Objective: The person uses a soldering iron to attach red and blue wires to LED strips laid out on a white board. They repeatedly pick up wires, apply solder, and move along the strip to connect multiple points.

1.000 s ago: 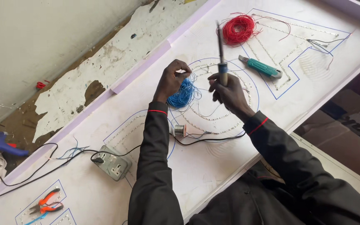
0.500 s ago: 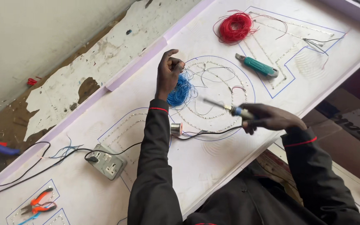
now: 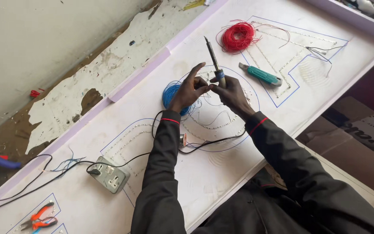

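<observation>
The right hand [image 3: 230,91] grips a soldering iron [image 3: 214,60] upright above the blue wire coil [image 3: 172,93]; the left hand [image 3: 189,89] pinches something small beside it, forefinger raised, likely readying a joint; steady alignment comes next

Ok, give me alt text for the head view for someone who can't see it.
Two hands meet over a white board: the right hand holds a soldering iron tip-up, the left hand pinches beside it, above a blue wire coil. A red wire coil, a teal knife and a socket lie nearby.
</observation>
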